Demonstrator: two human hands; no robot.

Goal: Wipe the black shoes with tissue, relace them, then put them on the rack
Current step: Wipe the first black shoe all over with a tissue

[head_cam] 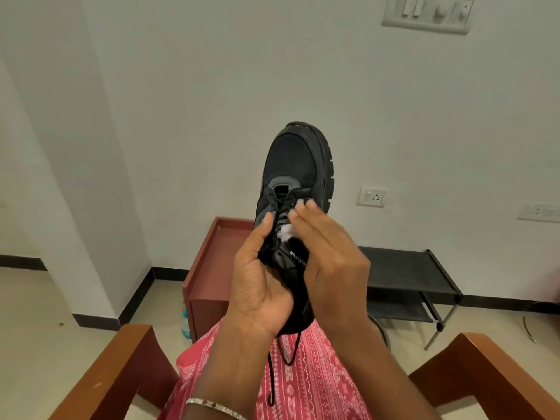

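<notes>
Fingers of the left hand (260,286) are gripping the black shoe (298,165) toe-up, while straight fingers of the right hand (330,256) are pressing white tissue (286,230) against its laces (280,204).

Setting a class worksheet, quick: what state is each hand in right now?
Left hand: grips the black shoe at its heel end, fingers curled round it.
Right hand: open, straight fingers pressing white tissue against the shoe's laces.

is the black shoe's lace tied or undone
Undone: the black lace ends dangle loose below the black shoe, held by the left hand.
</notes>
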